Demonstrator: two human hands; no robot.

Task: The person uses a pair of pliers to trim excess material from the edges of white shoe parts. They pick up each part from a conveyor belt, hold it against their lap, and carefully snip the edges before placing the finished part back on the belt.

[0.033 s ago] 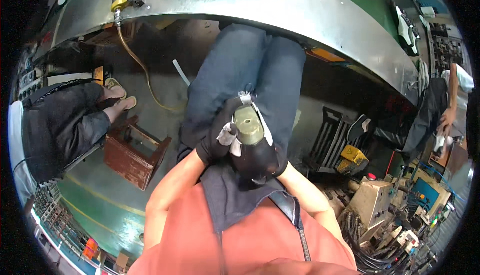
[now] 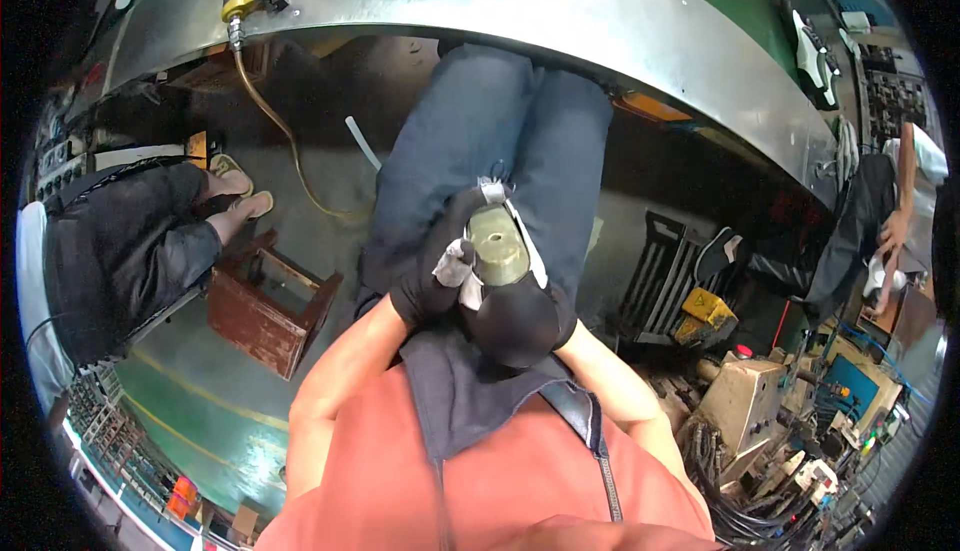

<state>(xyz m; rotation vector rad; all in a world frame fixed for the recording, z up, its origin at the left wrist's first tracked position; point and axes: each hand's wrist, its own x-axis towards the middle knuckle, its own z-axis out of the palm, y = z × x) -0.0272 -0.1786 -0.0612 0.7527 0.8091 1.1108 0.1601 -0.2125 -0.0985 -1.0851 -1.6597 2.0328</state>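
Observation:
I sit with my legs in blue jeans under a bench. Both hands wear black gloves and meet over my lap. My right hand [image 2: 520,323] cups a round olive-grey metal part [image 2: 497,246] with a small hole in its top face. My left hand [image 2: 432,286] grips the part's left side and presses a crumpled white cloth [image 2: 456,264] against it. A white strip runs along the part's right edge. My bare forearms and orange shirt fill the lower picture.
A curved steel bench edge [image 2: 600,21] arcs overhead, with a yellow hose [image 2: 270,121] hanging from it. A brown wooden stool [image 2: 265,306] stands to my left, beside a seated person in dark trousers [image 2: 120,241]. A black rack [image 2: 660,271], machines [image 2: 760,401] and another person [image 2: 900,221] are at right.

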